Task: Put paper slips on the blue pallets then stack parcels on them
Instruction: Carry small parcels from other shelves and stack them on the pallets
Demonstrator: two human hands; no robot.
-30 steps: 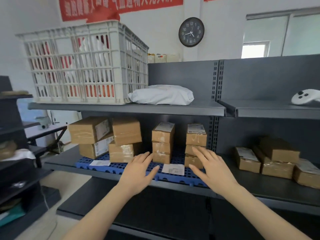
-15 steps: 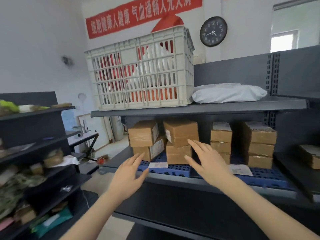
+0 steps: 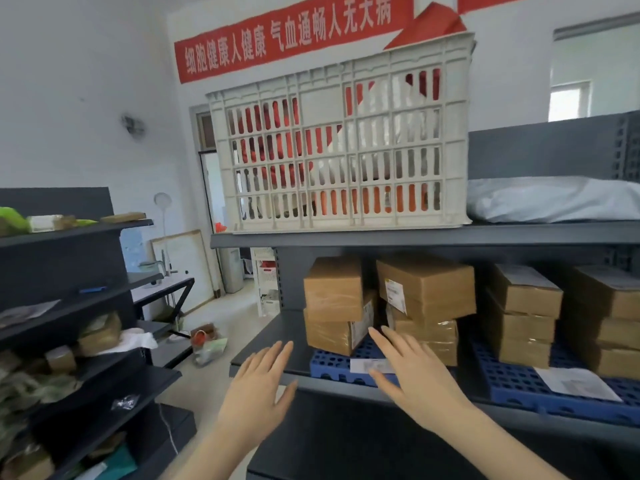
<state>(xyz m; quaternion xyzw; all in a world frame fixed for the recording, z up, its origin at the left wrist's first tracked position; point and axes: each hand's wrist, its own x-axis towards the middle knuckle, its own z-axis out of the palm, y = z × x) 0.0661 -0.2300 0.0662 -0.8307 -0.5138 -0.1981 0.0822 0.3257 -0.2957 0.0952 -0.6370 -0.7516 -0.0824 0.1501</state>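
Note:
Two blue pallets lie on the middle shelf: the left pallet (image 3: pixel 334 363) and the right pallet (image 3: pixel 519 382). Each carries a white paper slip, one on the left (image 3: pixel 369 365) and one on the right (image 3: pixel 576 382), at its front edge. Brown cardboard parcels stand on them in stacks: two stacks on the left pallet (image 3: pixel 341 303) (image 3: pixel 427 299) and two on the right (image 3: pixel 523 313) (image 3: pixel 609 317). My left hand (image 3: pixel 258 393) hovers with straight fingers at the shelf's left front edge, holding nothing. My right hand (image 3: pixel 415 375) is spread flat in front of the left pallet, partly covering its slip.
A white slatted crate (image 3: pixel 343 140) and a white plastic bag (image 3: pixel 554 199) sit on the upper shelf. A second dark shelf unit (image 3: pixel 69 306) with cluttered items stands to the left. Between the units is open floor with a small bag (image 3: pixel 207 344).
The view has swung left, so the pallets and parcels sit further right in the frame. Both hands stay spread and empty, now at the left pallet and the shelf's left end.

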